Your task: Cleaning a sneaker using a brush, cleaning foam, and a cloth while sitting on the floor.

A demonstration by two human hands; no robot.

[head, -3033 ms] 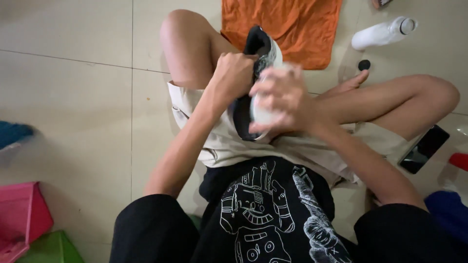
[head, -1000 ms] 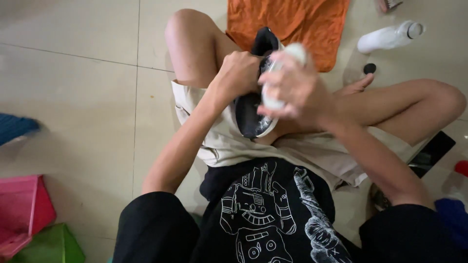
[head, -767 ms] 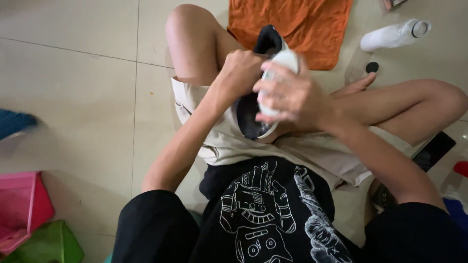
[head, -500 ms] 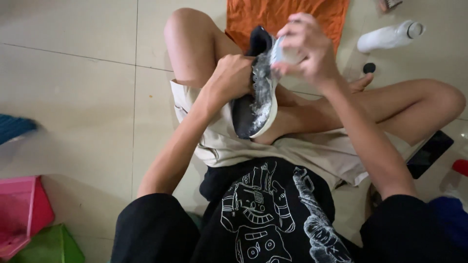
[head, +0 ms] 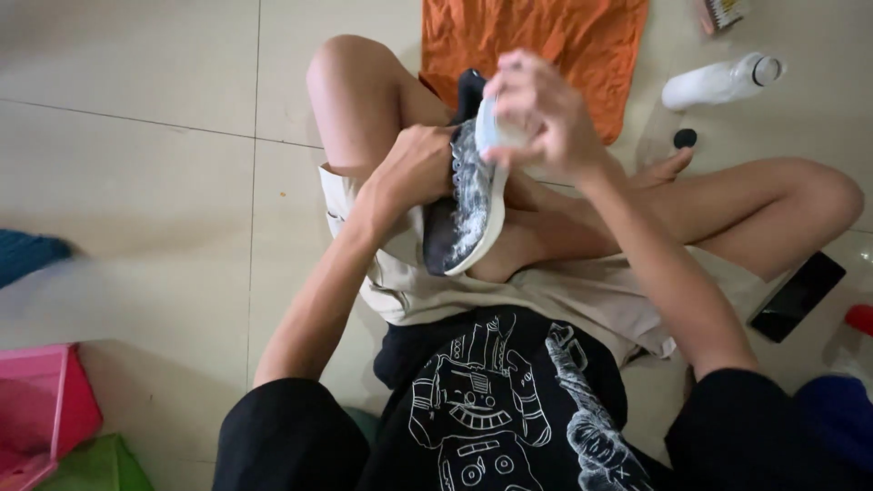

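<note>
- A pink bin (head: 41, 409) and a green one (head: 95, 464) sit at the far left on the tiled floor (head: 136, 182), well apart from the work.
- The left hand (head: 414, 173) is closed around the upper of a dark sneaker (head: 464, 205), holding it on edge above the lap, between the bent knees, with the pale sole turned to the right.
- The sneaker looks light and soft in the upper but stiffer along the sole; its side is covered in white foam, so it is probably slippery there. The dry heel and the collar seem the safest places to hold.
- The right hand (head: 546, 114) is curled tightly on a small white pad or sponge (head: 496, 132), pressed against the sneaker's upper end; what it is exactly is blurred.
- An orange cloth (head: 546, 41) lies on the floor behind the sneaker.
- Further right lie a white bottle (head: 718, 82), its black cap (head: 686, 138) just beside it, and a dark phone (head: 798, 295) by the right knee.
</note>
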